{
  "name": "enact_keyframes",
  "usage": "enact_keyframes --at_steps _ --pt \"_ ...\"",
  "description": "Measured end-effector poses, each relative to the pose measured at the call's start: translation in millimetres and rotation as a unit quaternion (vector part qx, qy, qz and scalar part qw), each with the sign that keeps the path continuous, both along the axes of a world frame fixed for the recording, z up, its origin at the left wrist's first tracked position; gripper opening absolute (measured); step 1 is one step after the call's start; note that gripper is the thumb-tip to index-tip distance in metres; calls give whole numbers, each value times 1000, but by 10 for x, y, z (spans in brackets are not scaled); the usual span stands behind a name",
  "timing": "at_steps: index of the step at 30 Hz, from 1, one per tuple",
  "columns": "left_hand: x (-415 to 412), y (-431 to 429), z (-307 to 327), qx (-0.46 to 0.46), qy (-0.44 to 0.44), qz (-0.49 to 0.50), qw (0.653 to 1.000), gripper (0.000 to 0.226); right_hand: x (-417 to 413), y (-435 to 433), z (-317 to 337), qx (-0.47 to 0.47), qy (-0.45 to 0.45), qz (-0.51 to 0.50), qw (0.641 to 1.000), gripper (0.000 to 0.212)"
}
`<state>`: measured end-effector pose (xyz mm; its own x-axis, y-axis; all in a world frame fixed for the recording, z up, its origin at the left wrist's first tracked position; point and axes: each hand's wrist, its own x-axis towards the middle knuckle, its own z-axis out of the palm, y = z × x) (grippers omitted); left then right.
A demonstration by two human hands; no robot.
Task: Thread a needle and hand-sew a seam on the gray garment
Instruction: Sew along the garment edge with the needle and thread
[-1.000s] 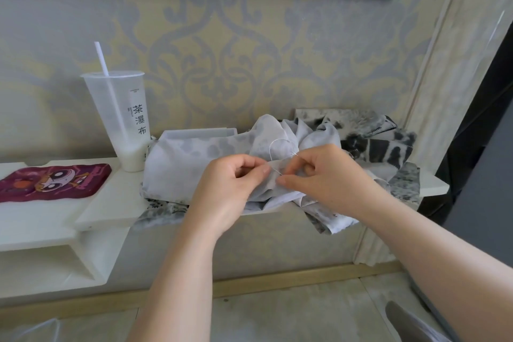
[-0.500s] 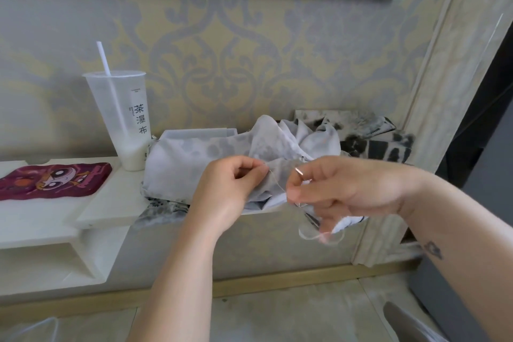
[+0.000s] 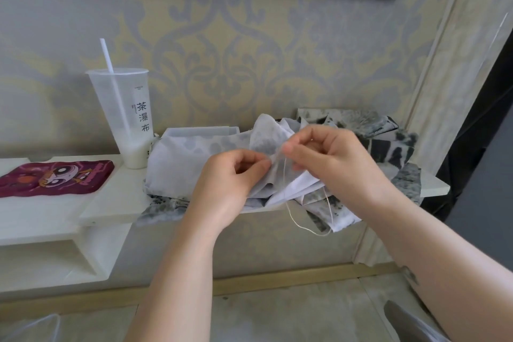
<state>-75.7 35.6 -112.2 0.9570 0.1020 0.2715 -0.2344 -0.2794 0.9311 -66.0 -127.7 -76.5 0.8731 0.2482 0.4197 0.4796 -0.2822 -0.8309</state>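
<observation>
The gray patterned garment (image 3: pixel 188 158) lies bunched on a white shelf (image 3: pixel 111 200), with part of it hanging over the front edge. My left hand (image 3: pixel 227 186) pinches a fold of the cloth between thumb and fingers. Right beside it, my right hand (image 3: pixel 327 158) has its thumb and fingers pinched together at the same fold; the needle itself is too small to make out. A white thread (image 3: pixel 294 216) runs down from the pinch point and loops below the shelf edge.
A tall clear plastic cup (image 3: pixel 125 116) with a straw stands at the left of the garment. A magenta cartoon pouch (image 3: pixel 55 178) lies further left on the shelf. Patterned wallpaper is behind, a corner trim on the right, floor below.
My right hand drew away to the right, pulling the thread, then came back up against the fold by my left hand. The thread now hangs in a loop below the shelf.
</observation>
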Motion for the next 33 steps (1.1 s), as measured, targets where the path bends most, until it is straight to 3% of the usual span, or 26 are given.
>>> enact_keyframes --at_steps 3,6,8,10,11,13,15,20,26,29,31,33 --pt "22 3 -24 -4 -6 17 1000 12 -41 21 57 123 16 74 990 17" --pt "40 -5 -44 1 -12 34 999 15 -46 1 105 268 145 242 921 21" --pt "53 -5 -56 -2 -24 45 999 18 -45 -69 138 260 260 359 858 22" --pt "55 -6 -57 1 -35 50 998 19 -39 -123 143 139 340 413 833 16" --pt "55 -11 -56 0 -38 51 998 16 -48 -132 143 60 346 391 851 15" --pt "60 -11 -57 0 -41 52 998 10 -40 -112 112 -76 289 259 919 19" --pt "51 -11 -47 1 -40 50 998 8 -28 -44 71 -141 197 104 965 21" --pt "5 -33 -1 12 -43 18 999 10 17 94 -47 -172 74 -32 982 17" --pt "13 3 -24 14 -39 25 999 8 27 73 -46 -141 15 -35 989 17" --pt "44 13 -43 4 -51 44 998 9 -48 24 54 -128 10 64 990 16" --pt "53 10 -48 7 -61 53 997 12 -117 -8 133 -181 52 155 970 14" --pt "50 8 -54 9 -62 55 997 12 -159 -29 193 -266 64 180 945 12"
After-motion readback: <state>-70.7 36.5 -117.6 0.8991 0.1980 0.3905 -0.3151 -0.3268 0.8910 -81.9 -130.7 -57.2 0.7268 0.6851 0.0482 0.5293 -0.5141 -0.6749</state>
